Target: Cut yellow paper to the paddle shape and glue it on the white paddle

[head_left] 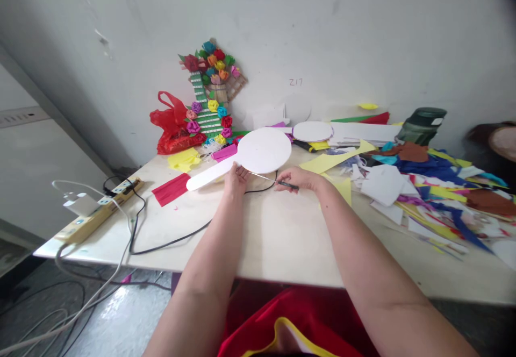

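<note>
I see left hand (236, 177) pinching lower rim of white round-headed card paddle (262, 150) on pale table (282, 233) | right hand (300, 178) closed round thin black-handled pointed tool (282, 183), tip at rim | risk: tip slips into nearby left fingers.

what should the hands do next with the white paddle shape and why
Probably draw the thin tool a short way along the rim of the white paddle cutout. The right hand holds its tip at that rim by the neck, and the left hand holds the cutout beside it, so it looks steadied.
</note>
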### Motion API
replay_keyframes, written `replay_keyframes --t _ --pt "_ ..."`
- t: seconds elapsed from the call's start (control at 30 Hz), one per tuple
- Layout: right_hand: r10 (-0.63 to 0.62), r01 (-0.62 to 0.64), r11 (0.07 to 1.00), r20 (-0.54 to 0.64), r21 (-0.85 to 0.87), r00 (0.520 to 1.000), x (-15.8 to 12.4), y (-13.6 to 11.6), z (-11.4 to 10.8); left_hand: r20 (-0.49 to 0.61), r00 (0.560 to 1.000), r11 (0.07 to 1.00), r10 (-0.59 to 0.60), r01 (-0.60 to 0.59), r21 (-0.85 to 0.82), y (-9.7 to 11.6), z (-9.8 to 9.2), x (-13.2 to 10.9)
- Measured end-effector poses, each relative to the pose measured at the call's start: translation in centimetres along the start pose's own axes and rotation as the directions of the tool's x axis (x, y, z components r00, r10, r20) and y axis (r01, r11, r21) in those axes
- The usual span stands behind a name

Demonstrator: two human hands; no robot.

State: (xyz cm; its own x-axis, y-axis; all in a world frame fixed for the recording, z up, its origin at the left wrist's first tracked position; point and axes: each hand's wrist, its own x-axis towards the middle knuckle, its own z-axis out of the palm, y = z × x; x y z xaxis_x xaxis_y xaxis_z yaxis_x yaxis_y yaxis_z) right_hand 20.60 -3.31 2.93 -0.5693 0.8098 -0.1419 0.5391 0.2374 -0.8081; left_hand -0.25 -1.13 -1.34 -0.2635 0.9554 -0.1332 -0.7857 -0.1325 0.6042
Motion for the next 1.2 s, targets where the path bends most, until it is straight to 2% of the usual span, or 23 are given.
replay_keyframes --t 0.37,1.2 --pt "-0.016 0.017 0.999 -0.006 0.031 1.0 0.32 0.54 0.06 -0.019 1.0 0.999 0.013 -0.012 0.03 0.08 0.28 -0.35" --pt "-0.025 0.007 0.988 -0.12 -0.152 0.992 0.23 0.11 0.15 -0.032 0.999 0.999 0.015 -0.014 0.029 -0.01 0.27 -0.14"
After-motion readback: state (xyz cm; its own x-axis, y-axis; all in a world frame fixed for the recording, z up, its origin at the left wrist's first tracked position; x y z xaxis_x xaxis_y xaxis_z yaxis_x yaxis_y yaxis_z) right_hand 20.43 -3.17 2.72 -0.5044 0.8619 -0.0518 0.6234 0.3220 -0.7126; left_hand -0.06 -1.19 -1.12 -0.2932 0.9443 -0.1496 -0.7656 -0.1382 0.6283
